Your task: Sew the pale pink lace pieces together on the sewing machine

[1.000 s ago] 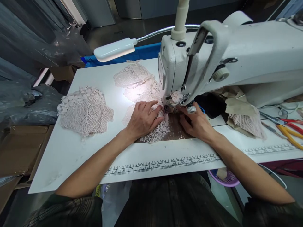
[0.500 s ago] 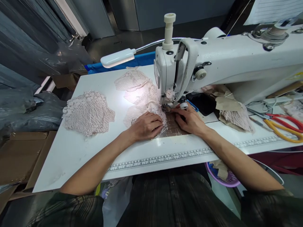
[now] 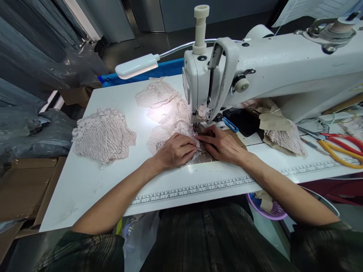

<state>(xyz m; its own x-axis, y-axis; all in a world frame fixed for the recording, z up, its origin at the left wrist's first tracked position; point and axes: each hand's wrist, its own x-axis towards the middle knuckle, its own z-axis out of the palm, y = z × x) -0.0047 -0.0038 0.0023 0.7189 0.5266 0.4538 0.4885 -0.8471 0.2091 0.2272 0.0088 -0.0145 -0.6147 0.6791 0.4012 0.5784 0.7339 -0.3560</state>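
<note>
Pale pink lace pieces (image 3: 163, 113) run in a chain across the white table up to the needle of the white sewing machine (image 3: 198, 79). My left hand (image 3: 179, 150) rests on the nearest lace piece, fingers bent together over its edge, just left of the presser foot (image 3: 198, 128). On the other side, my right hand (image 3: 222, 143) pinches the edge of that same piece between thumb and forefinger, close in front of the foot. The fingertips of both hands nearly meet there. The lace under my left fingers is partly hidden.
A stack of lace pieces (image 3: 103, 136) lies at left. A lamp (image 3: 137, 66) lights the middle. Right of the needle are a blue clip-like tool (image 3: 230, 124), a dark phone-like slab (image 3: 245, 122), wrapped lace (image 3: 283, 138) and scissors (image 3: 337, 149). A ruler strip (image 3: 198, 190) follows the front edge.
My right hand has come left and nearer to me, from beside the presser foot to the lace edge by my left fingers. My left hand stays nearly in place. The view has shifted slightly.
</note>
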